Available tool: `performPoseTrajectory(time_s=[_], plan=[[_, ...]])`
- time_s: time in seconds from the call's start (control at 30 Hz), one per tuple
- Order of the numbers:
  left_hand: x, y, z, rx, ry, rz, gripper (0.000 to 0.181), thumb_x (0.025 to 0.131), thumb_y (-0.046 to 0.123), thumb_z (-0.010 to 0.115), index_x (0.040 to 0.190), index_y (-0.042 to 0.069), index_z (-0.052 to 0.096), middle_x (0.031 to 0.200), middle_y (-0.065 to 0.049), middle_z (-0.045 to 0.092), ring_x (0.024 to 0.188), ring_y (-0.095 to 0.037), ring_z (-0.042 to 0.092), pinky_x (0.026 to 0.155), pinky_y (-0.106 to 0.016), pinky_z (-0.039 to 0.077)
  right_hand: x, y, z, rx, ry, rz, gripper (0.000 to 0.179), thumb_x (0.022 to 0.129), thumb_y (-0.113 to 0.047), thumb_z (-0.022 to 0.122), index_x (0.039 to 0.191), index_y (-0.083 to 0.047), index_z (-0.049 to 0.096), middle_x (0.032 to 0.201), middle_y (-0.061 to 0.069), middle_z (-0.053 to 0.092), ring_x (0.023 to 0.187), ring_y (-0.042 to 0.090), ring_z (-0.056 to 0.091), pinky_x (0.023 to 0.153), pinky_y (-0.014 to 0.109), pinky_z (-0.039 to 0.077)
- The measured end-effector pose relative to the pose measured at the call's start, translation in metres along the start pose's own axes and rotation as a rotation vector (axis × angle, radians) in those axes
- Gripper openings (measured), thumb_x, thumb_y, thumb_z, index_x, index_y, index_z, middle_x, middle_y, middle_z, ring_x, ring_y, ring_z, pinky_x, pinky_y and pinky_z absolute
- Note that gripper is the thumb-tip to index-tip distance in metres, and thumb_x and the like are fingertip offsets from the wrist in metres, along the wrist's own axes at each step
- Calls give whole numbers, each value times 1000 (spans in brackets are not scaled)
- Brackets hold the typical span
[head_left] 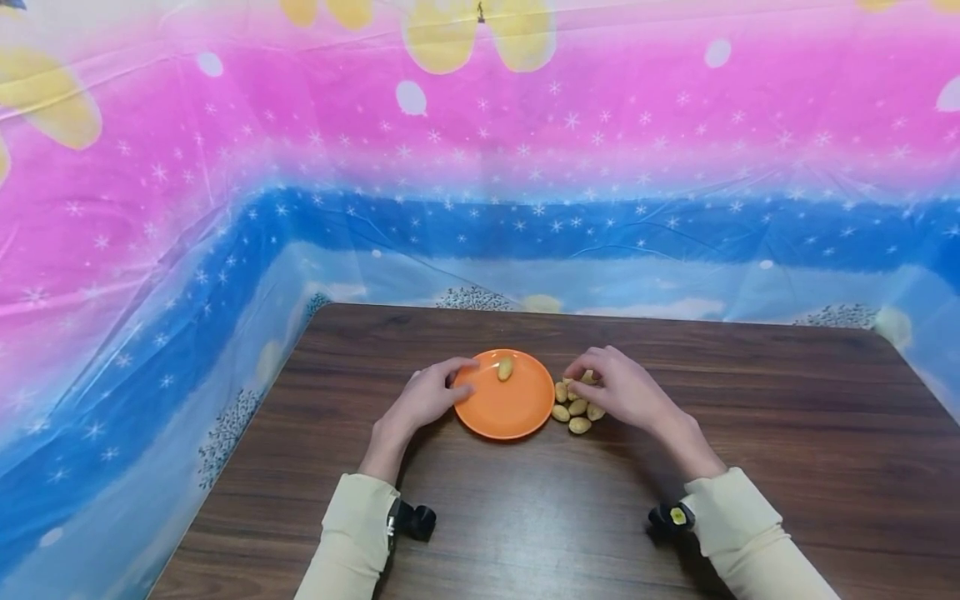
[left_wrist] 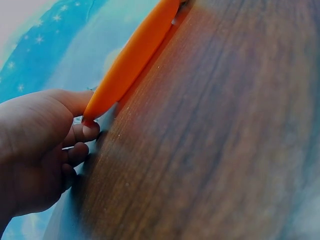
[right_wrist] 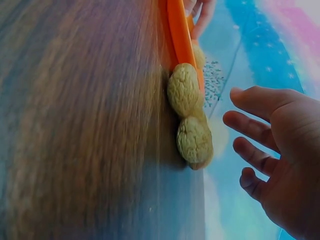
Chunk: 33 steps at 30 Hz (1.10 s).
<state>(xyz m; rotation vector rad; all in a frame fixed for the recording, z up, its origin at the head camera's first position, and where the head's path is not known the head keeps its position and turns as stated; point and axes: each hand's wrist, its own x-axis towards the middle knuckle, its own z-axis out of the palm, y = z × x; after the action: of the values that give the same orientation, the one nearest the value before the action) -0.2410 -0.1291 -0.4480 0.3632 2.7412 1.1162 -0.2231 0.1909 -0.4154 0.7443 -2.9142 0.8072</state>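
An orange plate [head_left: 506, 417] lies on the table with one walnut [head_left: 506, 369] near its far side. My left hand [head_left: 431, 395] pinches the plate's left rim; in the left wrist view the thumb lies over the edge of the plate [left_wrist: 132, 60] and a fingertip is under it. Right of the plate is a group of several tan, wrinkled walnuts [head_left: 579, 425]. Over that group hovers my right hand [head_left: 626, 387]. In the right wrist view its fingers [right_wrist: 255, 127] are spread and slightly bent, holding nothing, a little apart from the walnuts [right_wrist: 195, 140].
The dark wood-grain table [head_left: 495, 517] extends on both sides of the plate. Behind it and on the left hangs a pink and blue patterned cloth [head_left: 637, 150]. A small black camera [head_left: 416, 521] is strapped to each wrist.
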Motion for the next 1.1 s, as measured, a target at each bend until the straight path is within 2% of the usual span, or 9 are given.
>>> performPoseTrajectory(time_s=[0.13,0.23,0.37,0.6,0.87,1.1], plan=[[0,0,1,3,-2,-2,41,97,33,63,138,31,59,132,-2,61,115,-23,55,98,-44,41,-4,4,-1,-10,-1,3,16,94,-27,69,107,-20,75,105,-7,68,98,17,56,80,35,48],[0,0,1,8,-4,0,40,98,33,63,138,32,59,131,-2,62,116,-23,55,102,-46,38,-6,7,-1,-15,-1,5,14,93,-27,70,105,-21,75,103,-7,67,94,17,56,78,34,47],[1,0,0,7,-4,1,40,97,33,63,137,32,59,136,-2,61,125,-25,53,109,-51,32,-10,11,-2,-12,-5,6,13,93,-26,71,104,-22,75,100,-8,66,90,17,54,75,32,45],[0,0,0,2,2,2,40,97,33,63,137,31,60,139,-2,59,129,-26,52,110,-52,33,-16,17,-3,-25,-14,-1,14,94,-25,69,106,-20,74,105,-6,68,100,17,58,84,39,48],[0,-1,0,-9,2,0,40,97,33,64,137,31,60,138,-3,60,123,-24,54,106,-49,37,-22,23,-5,-8,-36,-13,14,94,-24,69,106,-19,74,107,-5,67,107,20,60,91,44,49],[0,-1,0,-7,1,1,40,97,32,63,137,31,60,138,-2,59,120,-25,54,104,-48,38,-27,31,-5,2,-50,0,15,95,-25,69,109,-23,73,109,-6,67,109,19,60,92,46,48]])
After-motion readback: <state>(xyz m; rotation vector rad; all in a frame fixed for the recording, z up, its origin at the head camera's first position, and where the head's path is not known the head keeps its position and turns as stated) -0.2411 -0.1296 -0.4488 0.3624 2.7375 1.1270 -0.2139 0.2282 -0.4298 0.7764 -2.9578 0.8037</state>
